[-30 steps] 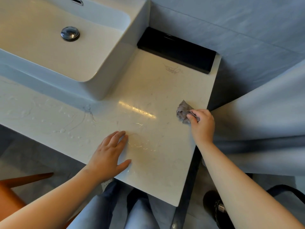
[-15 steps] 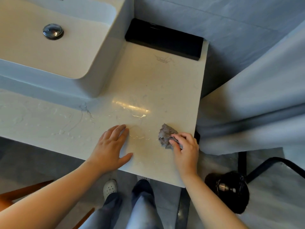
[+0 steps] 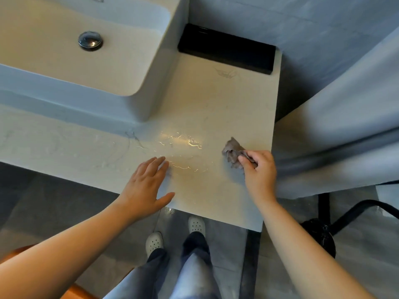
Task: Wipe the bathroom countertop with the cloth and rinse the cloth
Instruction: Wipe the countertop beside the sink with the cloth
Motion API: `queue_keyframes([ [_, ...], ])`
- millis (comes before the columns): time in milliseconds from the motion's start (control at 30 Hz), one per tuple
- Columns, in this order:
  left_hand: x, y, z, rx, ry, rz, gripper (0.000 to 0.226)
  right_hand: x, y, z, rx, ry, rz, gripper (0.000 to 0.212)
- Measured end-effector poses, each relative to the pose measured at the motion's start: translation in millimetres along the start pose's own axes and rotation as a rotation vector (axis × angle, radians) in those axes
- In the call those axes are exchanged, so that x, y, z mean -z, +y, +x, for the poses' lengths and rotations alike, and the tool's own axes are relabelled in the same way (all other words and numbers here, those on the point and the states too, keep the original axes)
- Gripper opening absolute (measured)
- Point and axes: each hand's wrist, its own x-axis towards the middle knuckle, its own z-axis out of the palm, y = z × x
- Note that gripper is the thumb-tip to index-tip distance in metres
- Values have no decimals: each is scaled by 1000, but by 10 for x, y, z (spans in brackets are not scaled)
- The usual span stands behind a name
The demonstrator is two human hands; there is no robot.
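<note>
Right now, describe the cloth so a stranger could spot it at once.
Start at the white basin, then follow the pale countertop to its right end. There the right grip pinches a small crumpled cloth. It is the only grey-brown, wrinkled thing on that smooth, wet surface.

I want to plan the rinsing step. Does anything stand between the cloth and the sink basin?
Nothing visible does. Between the cloth in the right hand and the sink lies only wet countertop; the left hand rests nearer the front edge.
</note>
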Motion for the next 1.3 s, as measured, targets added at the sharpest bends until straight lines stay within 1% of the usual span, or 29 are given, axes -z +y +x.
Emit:
queue_keyframes([
  [100,31,-148,-55,91,0,16,96,-152,4,420,36,7,-63,21],
  [167,27,-210,-89,140,-1,24,97,-293,55,548,4,-10,-110,22],
  [233,4,-259,-124,161,-5,11,97,-409,84,520,-21,3,-153,22],
  [300,-42,-313,-155,157,-5,-1,95,-473,83,380,-5,36,-153,21],
  [367,-98,-358,-185,139,-5,9,94,-504,68,174,25,32,-142,20],
  [533,-174,-395,-213,123,3,24,93,-539,32,-445,133,-53,-136,17],
  [600,-175,-406,-216,123,7,22,92,-536,20,-630,160,-113,-133,17],
  [667,-170,-417,-221,117,6,28,91,-515,3,-722,162,-196,-105,16],
  [767,-170,-411,-229,113,13,30,92,-419,-53,-652,110,-294,-10,15],
  [833,-179,-408,-226,116,12,37,93,-329,-121,-473,90,-273,16,14],
  [933,-211,-412,-222,122,17,40,93,-268,-235,-54,129,-174,-1,14],
  [1000,-228,-409,-220,129,16,44,93,-334,-269,268,136,-119,-17,14],
  [1100,-237,-390,-215,138,28,28,92,-549,-231,676,88,-86,-32,15],
  [1200,-233,-385,-212,140,29,12,92,-765,-188,806,52,-83,-94,16],
  [1300,-236,-397,-214,142,31,9,91,-868,-175,694,88,-28,-160,19],
])
